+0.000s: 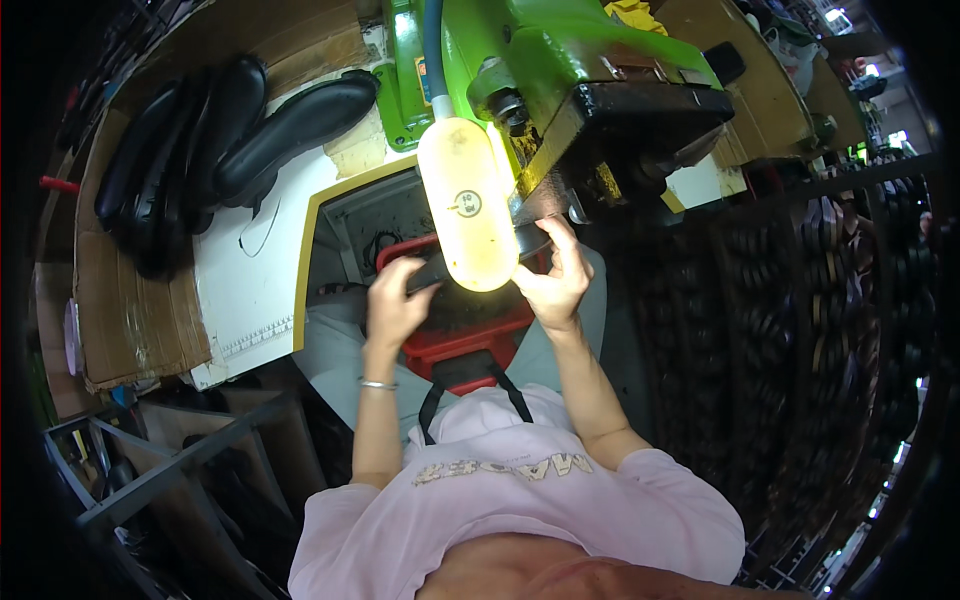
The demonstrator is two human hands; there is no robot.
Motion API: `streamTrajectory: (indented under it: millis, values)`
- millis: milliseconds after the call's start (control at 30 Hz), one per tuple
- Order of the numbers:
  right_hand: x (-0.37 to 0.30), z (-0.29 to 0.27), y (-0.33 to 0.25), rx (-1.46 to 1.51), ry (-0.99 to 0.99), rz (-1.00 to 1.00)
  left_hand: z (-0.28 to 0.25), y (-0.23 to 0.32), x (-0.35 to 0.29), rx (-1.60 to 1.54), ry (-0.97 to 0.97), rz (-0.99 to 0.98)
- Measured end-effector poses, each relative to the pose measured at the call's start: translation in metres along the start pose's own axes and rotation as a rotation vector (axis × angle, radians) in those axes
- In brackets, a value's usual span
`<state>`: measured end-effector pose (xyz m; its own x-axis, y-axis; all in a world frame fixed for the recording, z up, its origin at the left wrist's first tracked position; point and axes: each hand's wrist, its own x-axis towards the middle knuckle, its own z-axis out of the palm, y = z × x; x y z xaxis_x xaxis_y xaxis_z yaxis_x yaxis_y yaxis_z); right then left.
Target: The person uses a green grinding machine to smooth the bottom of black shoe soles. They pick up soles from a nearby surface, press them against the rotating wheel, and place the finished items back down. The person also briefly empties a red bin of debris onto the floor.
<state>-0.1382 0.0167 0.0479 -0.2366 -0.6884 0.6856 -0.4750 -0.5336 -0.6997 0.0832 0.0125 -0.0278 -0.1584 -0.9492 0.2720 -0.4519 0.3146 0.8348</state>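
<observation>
Between my two hands is a black shoe sole [531, 239], its middle hidden under the yellow-white lamp head [460, 180]. My left hand [396, 300] pinches the sole's left end between thumb and fingers. At the other end, my right hand [556, 278] grips the sole with the thumb below and the fingers curled over the top. That end lies close beneath the dark working head [645, 125] of a green machine [570, 55]; whether they touch I cannot tell. Below the sole, a red bin [455, 340] with dark scraps sits between my knees.
A white worktable [250, 270] with a yellow edge lies to the left. On it, a cardboard box [165, 330] holds several black soles [235, 110]. Racks of shoe parts [750, 300] stand at the right. A metal-framed rack [190, 460] is at the lower left.
</observation>
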Motion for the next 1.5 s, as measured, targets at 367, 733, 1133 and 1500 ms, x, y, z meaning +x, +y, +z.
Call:
streamTrajectory:
  millis: [367, 733, 1133, 1500]
  values:
    - [-0.062, -0.010, 0.117, 0.530, -0.116, 0.698, 0.100, 0.045, 0.017, -0.769, 0.274, -0.070]
    - [0.012, -0.125, 0.089, 0.070, 0.258, 0.399, 0.074, 0.059, 0.019, -0.769, 0.219, -0.008]
    - [0.042, -0.055, 0.000, 0.110, -0.029, 0.254, -0.023, 0.029, -0.008, -1.026, 0.360, -0.126]
    - [-0.045, -0.057, -0.051, 0.839, 0.205, 1.273, 0.027, 0.106, -0.040, -0.399, -0.159, 0.564]
